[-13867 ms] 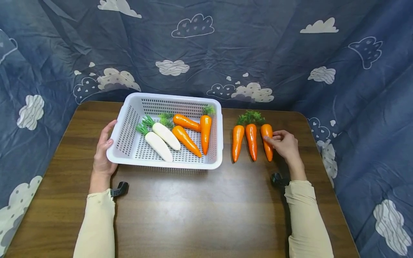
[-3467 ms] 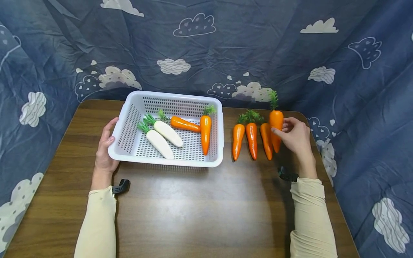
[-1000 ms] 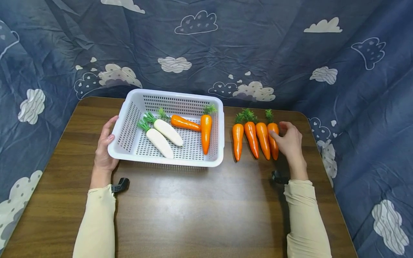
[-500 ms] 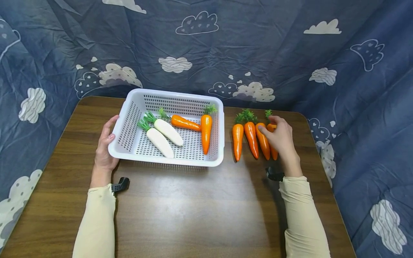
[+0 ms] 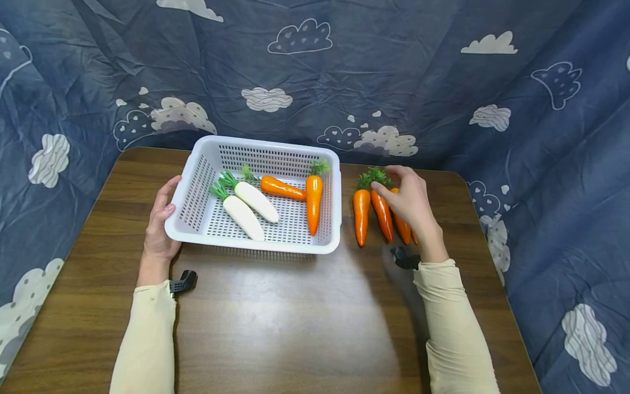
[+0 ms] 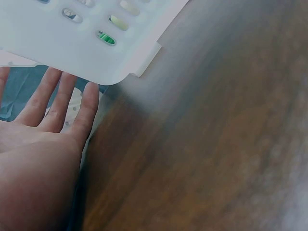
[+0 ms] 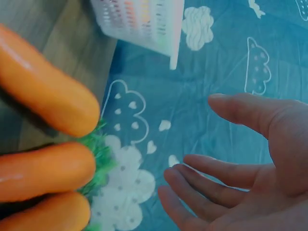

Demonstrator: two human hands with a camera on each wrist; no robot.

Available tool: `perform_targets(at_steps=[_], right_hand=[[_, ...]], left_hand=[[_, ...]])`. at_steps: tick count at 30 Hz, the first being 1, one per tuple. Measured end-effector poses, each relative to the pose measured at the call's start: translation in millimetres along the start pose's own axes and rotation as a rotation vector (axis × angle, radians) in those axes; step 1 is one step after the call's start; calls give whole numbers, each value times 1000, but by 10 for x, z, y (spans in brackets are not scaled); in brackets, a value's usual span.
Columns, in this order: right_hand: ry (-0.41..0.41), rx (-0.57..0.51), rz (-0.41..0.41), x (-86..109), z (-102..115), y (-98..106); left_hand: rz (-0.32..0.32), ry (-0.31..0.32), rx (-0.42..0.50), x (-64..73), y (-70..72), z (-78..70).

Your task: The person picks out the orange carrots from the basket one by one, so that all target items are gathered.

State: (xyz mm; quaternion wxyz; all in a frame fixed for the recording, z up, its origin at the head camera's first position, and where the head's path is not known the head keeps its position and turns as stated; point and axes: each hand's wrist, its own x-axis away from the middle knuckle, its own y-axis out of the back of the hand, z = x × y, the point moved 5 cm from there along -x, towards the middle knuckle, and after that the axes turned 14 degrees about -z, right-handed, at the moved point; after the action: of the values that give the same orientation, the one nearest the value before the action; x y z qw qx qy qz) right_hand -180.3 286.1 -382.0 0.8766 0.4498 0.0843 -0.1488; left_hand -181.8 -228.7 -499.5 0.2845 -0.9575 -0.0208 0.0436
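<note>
My left hand [image 5: 159,230] rests its straight fingers against the left end of a white perforated basket [image 5: 246,249]; in the left wrist view those fingers [image 6: 86,108] reach up to the basket's wall [image 6: 57,43]. Inside lie two white radishes [image 5: 243,218] with green tops, a carrot [image 5: 283,187] lying crosswise and another carrot [image 5: 313,205] near the right wall. My right hand [image 5: 410,200] hovers, fingers spread and holding nothing, over a row of several carrots [image 5: 361,216] on the table. It partly hides the row's right-hand ones; their rounded ends [image 7: 53,171] show in the right wrist view.
The brown wooden table [image 5: 295,328] runs beneath everything. A dark blue cloth [image 5: 305,71] with white cloud prints hangs behind it and at both sides. A black wrist camera [image 5: 184,282] sits on the left wrist.
One carrot has left the basket and lies at the right end of the row. Over the last second, my right hand has let go of it and moved left above the carrots.
</note>
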Motion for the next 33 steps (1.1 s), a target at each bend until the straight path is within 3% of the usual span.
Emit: perform_targets(at_steps=[11,19,33], right_hand=[[40,7,46,-91,365,-108],[22,-14,50,-144,614,-233],[69,-5,104,-133,838,-464]], left_hand=[[18,-3,24,11,-38,-3],[23,-6,37,11,-21,-19],[-1,6,-14,35,-30,-32]])
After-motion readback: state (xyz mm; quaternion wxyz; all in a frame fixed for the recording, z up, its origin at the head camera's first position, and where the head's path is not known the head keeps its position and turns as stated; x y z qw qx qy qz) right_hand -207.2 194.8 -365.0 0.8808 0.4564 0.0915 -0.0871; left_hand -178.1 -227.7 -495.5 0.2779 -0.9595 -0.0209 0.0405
